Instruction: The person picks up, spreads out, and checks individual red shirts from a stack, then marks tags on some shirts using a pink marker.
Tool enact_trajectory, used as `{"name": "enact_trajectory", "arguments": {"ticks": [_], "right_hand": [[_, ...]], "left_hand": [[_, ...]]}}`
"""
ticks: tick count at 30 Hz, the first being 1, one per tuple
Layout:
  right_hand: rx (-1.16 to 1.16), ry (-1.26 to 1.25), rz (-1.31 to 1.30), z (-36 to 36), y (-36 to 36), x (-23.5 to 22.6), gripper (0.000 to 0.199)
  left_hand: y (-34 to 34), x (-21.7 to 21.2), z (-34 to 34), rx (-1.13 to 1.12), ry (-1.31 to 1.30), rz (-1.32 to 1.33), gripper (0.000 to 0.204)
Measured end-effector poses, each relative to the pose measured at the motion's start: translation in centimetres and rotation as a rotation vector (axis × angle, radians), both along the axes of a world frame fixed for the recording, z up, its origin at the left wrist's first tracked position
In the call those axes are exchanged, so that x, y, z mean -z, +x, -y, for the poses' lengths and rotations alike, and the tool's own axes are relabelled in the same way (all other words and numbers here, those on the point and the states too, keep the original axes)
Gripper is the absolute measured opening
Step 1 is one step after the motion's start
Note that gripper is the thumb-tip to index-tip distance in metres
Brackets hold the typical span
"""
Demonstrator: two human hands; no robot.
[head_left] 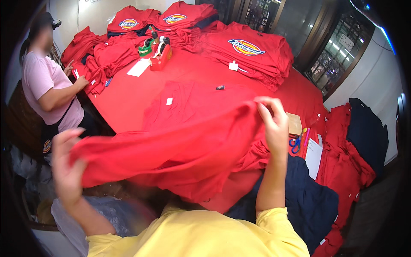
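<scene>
Stretched between my two hands is a red T-shirt (171, 154), lifted off the near part of the table and hanging in loose folds. My left hand (68, 165), blurred, grips its left end out past the table's near left edge. At the other end my right hand (274, 122) pinches the cloth between thumb and fingers, raised over the table. Under and behind the held cloth lies more red fabric (184, 100) with a small white tag and a dark label.
Stacked red T-shirts with a printed logo (244, 51) line the back. A tape dispenser (160, 58) stands near them. On the right lie blue scissors (295, 144), a white paper (314, 158) and navy garments (299, 195). Another person (55, 81) stands at the left edge.
</scene>
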State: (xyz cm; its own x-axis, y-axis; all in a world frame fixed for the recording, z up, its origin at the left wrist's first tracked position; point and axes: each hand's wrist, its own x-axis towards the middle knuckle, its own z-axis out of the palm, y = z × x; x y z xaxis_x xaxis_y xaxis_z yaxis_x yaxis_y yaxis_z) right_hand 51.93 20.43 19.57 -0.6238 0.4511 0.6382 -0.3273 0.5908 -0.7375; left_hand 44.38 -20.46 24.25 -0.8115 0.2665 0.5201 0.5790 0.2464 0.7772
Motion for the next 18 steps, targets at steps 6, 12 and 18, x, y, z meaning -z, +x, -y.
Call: {"name": "enact_trajectory", "arguments": {"ticks": [6,12,18], "right_hand": [[-0.671,-0.119,0.475,10.5,2.3,1.6,0.047],[-0.693,-0.108,0.413,9.0,3.9,3.8,0.032],[-1.452,-0.020,-0.027,8.9,6.2,0.4,0.010]], "left_hand": [[2.7,5.8,-10.6,0.630,0.259,0.898,0.027],[-3.7,6.1,-13.3,0.552,-0.419,-0.137,0.063],[-4.6,17.6,-22.2,0.695,-0.698,-0.255,0.060]]}}
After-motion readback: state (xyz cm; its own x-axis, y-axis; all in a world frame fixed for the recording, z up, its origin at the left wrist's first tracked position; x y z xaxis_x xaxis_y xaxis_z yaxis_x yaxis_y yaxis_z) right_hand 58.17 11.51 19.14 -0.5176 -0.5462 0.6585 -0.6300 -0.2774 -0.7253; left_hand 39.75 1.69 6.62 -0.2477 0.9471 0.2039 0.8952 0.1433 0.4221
